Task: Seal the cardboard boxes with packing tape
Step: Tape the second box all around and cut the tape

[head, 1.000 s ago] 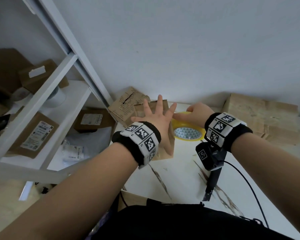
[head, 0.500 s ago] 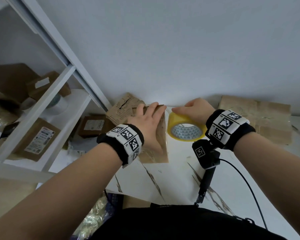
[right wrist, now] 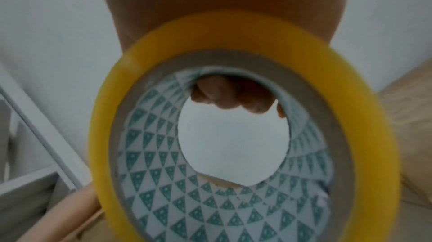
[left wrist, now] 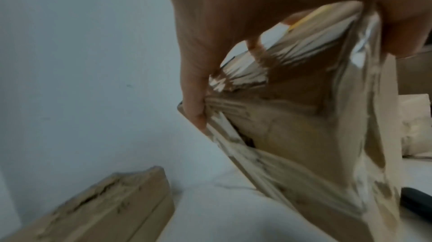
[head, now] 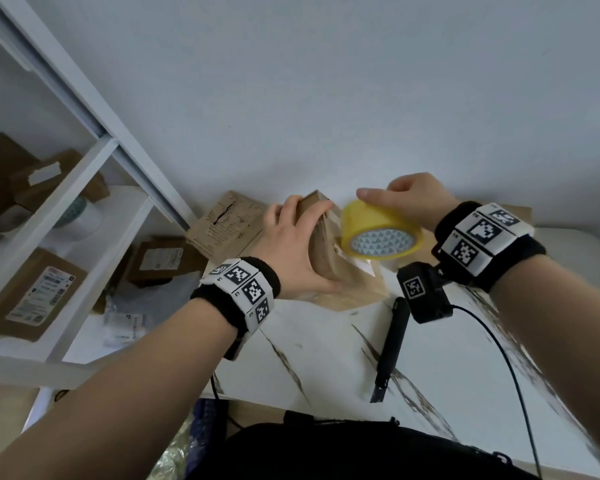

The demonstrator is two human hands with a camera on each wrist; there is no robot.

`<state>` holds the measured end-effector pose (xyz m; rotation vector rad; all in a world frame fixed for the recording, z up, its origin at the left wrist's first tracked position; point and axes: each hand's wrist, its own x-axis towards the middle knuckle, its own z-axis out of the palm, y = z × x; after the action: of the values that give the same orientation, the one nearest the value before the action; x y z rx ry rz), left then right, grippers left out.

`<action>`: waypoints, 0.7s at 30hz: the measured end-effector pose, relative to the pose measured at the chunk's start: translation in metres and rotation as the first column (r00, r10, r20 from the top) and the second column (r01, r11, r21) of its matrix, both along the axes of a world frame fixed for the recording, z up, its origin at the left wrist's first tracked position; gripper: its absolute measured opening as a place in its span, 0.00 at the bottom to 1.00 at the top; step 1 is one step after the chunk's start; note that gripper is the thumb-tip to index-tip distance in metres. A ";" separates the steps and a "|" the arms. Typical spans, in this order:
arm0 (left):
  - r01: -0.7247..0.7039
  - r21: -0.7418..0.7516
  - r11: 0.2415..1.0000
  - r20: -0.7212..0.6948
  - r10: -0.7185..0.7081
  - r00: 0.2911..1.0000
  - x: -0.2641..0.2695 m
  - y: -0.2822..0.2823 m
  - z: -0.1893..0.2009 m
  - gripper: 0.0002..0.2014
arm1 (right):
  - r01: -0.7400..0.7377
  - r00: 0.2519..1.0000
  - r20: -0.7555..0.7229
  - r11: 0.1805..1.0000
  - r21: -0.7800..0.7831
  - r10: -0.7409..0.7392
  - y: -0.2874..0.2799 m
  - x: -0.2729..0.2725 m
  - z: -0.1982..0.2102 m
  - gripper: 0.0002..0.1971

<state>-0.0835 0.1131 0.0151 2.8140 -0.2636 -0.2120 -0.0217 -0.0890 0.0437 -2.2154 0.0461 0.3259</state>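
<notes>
A small flat cardboard box, wrapped in shiny clear tape, is tilted up on its edge on the white table. My left hand grips it, fingers curled over its top edge and thumb at its lower side; the left wrist view shows the box close up with my fingers round its rim. My right hand holds a yellow tape roll lifted right beside the box, fingers hooked through its core. The yellow tape roll fills the right wrist view.
A torn cardboard box lies behind the left hand by the wall. A larger box sits behind the right wrist. A black pen-like tool lies on the table. White shelving with parcels stands at the left.
My left hand went from lying flat on the box to gripping it and tipping it up on edge. My right hand lifted the tape roll off the table beside it.
</notes>
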 end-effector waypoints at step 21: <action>-0.083 -0.250 0.965 -0.126 0.053 0.991 -0.055 0.131 -0.102 0.64 | -0.216 0.976 -0.089 0.800 -0.559 0.201 0.048 -0.014 -0.023 0.29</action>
<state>-0.1383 0.2443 -0.0867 2.5396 -0.1538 -0.3055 -0.0353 -0.0409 0.0203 -2.8219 -0.1046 0.5147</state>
